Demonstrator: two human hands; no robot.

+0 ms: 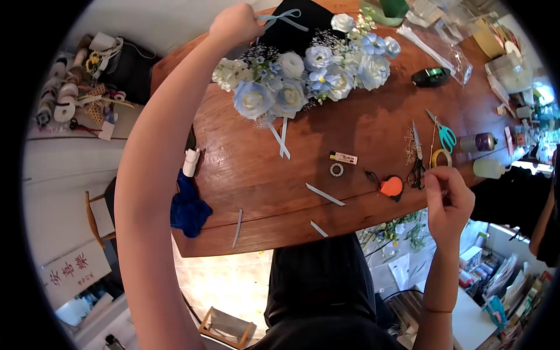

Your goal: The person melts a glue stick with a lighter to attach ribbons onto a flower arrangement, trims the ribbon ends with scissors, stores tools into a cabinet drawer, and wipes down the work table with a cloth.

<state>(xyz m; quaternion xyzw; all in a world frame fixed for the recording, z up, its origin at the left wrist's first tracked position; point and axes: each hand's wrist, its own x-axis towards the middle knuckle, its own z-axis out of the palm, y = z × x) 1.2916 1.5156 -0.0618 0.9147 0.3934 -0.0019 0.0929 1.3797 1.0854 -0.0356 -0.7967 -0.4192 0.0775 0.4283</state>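
A: Hands at work on a bouquet? What step is this?

B: Ribbon tying, I judge. The left hand (pixel 235 24) pinches a pale blue ribbon (pixel 284 18) at the far table (pixel 245 175) edge, beside the bouquet (pixel 309 70). The right hand (pixel 448 198), fingers pressed together, seems to hold something thin; I cannot tell what.

A: And next?

B: Probably a steady pull. Blue and white roses, black wrap.
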